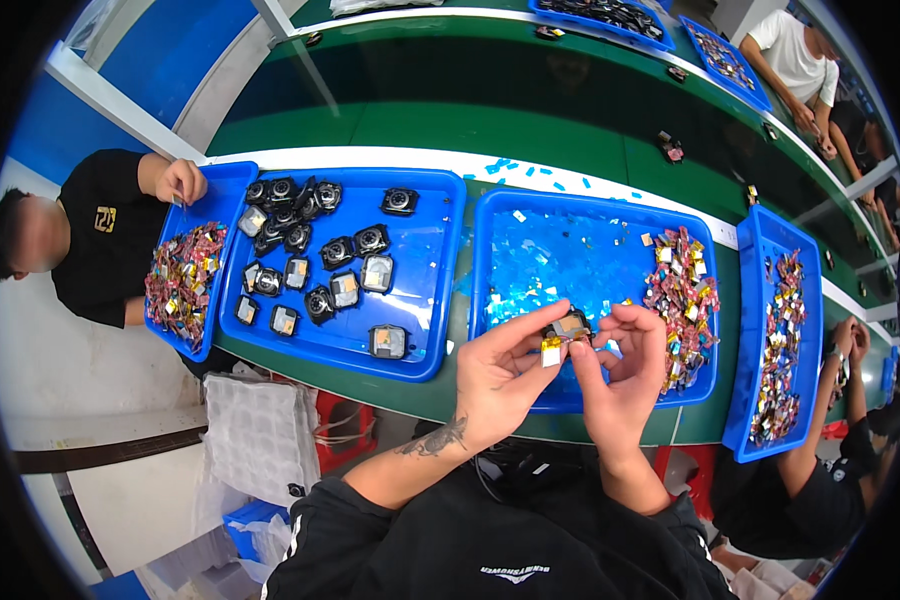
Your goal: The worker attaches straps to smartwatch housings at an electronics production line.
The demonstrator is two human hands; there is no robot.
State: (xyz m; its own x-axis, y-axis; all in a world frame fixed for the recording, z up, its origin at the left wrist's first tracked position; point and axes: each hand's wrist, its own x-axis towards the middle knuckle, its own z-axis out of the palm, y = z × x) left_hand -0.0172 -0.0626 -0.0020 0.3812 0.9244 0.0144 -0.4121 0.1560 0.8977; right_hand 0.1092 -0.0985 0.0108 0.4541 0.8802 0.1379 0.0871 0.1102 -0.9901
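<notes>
both hands meet over the near edge of the middle blue plastic tray (490, 250). the left hand (505, 375) pinches a small square black housing with a silvery face (570, 326) between thumb and fingers, a little yellow-and-white tab (551, 350) hanging at its lower left. the right hand (625, 375) has its fingers curled in, fingertips on the right side of the same housing; whether it grips anything of its own cannot be told.

around: the tray floor is strewn with thin glossy blue film scraps (555, 260), and a heap of small shiny red-and-gold foil-wrapped parts (682, 300) sits just right of the hands. left of it, a second blue plastic tray (430, 300) holds many black round-lens housings (295, 225) plus square ones with grey faces. a narrow blue tray (742, 400) on the far right carries more foil parts. all stand on a long green bench top (420, 125) with a white strip. another person's hand (180, 182) hovers at the far-left tray; a seated person's arm (820, 420) is at right. white moulded blister sheets (260, 430) lie below the bench.
</notes>
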